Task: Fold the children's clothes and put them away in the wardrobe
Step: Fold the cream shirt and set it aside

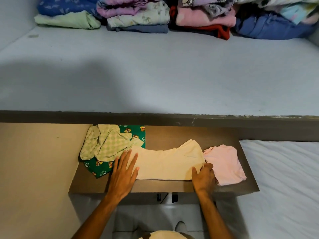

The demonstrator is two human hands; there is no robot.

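Note:
A pale yellow garment (165, 161) lies flat on the lower brown shelf (164, 186). My left hand (123, 175) rests flat on its left end, fingers spread. At its right end my right hand (204, 176) pinches the fabric edge. A small pink garment (226, 163) lies right beside that hand. To the left a light green checked garment (105, 144) sits on top of a dark green cartoon-print garment (136, 131).
The upper shelf (155, 75) carries stacks of folded clothes along its back: green and blue (67, 19), lilac and floral (138, 16), pink and red (205, 19), blue (269, 26). A white bed sheet (284, 178) lies at the right, a beige panel (34, 169) at the left.

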